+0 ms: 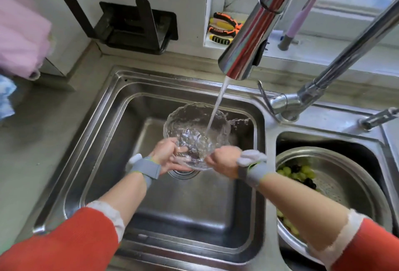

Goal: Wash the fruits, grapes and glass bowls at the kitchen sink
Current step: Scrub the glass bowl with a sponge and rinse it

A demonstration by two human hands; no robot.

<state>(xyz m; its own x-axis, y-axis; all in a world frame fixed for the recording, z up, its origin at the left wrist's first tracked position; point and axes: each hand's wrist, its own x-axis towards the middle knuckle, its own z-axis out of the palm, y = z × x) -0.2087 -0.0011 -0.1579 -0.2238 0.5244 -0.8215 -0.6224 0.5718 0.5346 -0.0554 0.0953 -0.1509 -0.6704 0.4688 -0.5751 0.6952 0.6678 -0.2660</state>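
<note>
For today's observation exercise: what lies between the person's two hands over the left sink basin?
In the head view, the glass bowl lies between the left hand and the right hand, both gripping it, under the faucet's water stream.

Glass bowl [194, 134] in left sink basin [103, 141], under faucet spout [246, 54], between left hand [167, 156] and right hand [224, 160]. Colander [349, 171] with grapes [300, 172] in right basin. Pliers [224, 26] on windowsill behind; bench [38, 132] left of sink.
</note>
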